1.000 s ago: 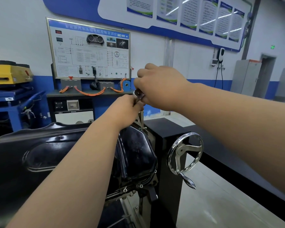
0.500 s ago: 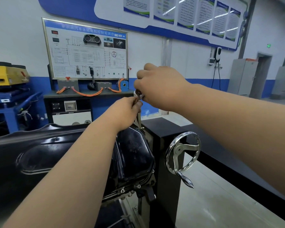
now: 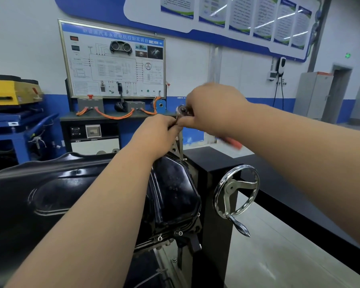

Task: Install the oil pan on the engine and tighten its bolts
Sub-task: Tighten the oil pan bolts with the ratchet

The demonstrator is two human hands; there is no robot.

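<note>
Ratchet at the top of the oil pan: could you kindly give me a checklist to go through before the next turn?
1. Right hand grips the ratchet handle: ok.
2. Left hand pinches the shaft just below the ratchet head, steadying it: ok.
3. Socket seated square on its bolt: cannot tell, it is hidden behind the left hand.
4. Oil pan lying on the engine, with the near flange bolts fitted: ok.
5. Handwheel apart from both arms: ok.
6. Sharp view of the tool: not ok, the right hand is blurred.
</note>
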